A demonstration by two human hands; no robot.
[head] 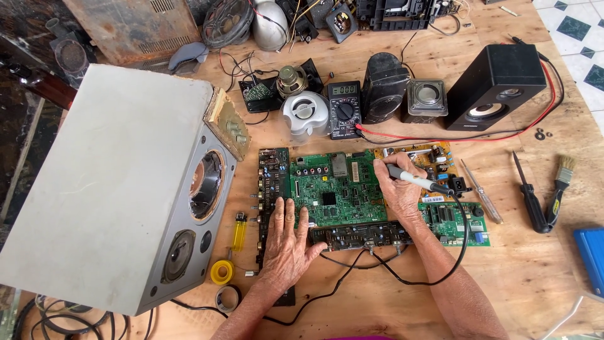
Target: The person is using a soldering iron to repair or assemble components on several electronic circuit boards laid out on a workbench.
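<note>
Looking down from the head view, the right hand (397, 189) has its grip closed around a soldering iron (415, 179), tip on the green board (336, 189) at mid-worktop (516, 271). The left hand (288, 242) lies flat and open, holding nothing, pressing the dark board (358, 235). The iron's cord (462, 245) loops across the boards; a snag could jerk the tip, and the pinning fingers sit near it.

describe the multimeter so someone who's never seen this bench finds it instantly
Start at the big grey speaker cabinet lying on the left of the wooden table, then look right, above the green circuit board. The multimeter sits between a small white round speaker and a dark speaker; only it has a display, dial and red lead.
</note>
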